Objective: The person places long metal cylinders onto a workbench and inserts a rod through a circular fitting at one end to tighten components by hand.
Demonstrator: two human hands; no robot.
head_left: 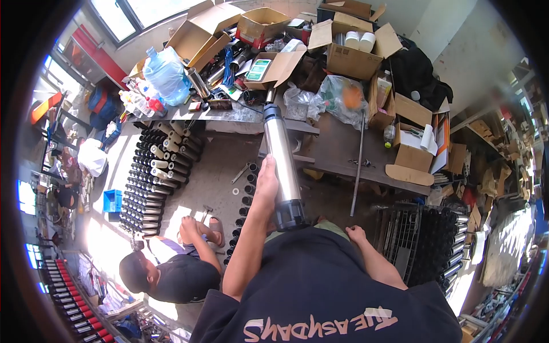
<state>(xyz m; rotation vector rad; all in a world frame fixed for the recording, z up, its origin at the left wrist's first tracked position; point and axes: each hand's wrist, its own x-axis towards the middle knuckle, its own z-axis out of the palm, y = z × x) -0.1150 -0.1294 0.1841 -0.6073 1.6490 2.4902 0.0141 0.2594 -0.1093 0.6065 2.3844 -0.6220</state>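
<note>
While pale, upside-down lettering crosses the black fabric shirt, one shiny silver metal cylinder with black ends slants just in front, the left grip closed on its side; whether the right grip holds anything, I cannot tell. One green-and-white rectangular card bears illegibly small print. Two white rolls sit in one brown cardboard box above the dark bench.

Most fingers of the left hand are concealed behind the metal cylinder; whether the right hand grips anything cannot be determined. Small metal parts on the worktop are too small to identify. The upper edge cuts off the window, and items along the right rim are blurred.
</note>
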